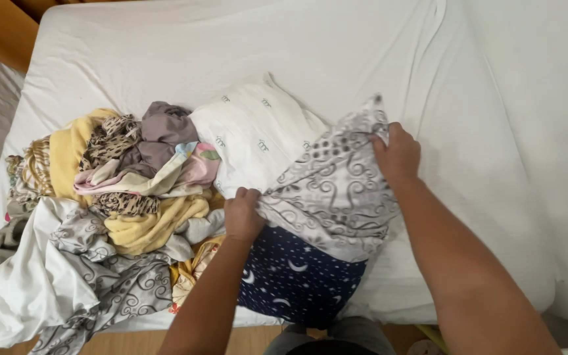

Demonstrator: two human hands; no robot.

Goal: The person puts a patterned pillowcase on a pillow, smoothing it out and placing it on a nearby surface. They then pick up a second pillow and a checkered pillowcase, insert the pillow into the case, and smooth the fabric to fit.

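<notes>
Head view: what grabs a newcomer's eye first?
Both hands, left hand and right hand, grip the edges of a grey swirl-patterned cloth at centre, which lies over a navy cloth with moons and stars. To the left sits a jumbled heap of laundry, with yellow and leopard-print pieces. All of it rests on a white sheeted bed.

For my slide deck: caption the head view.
Both hands, left hand and right hand, grip a grey patterned cloth beside a laundry pile.

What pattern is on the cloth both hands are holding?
Grey cloth with white swirls and dots; head view.
</notes>
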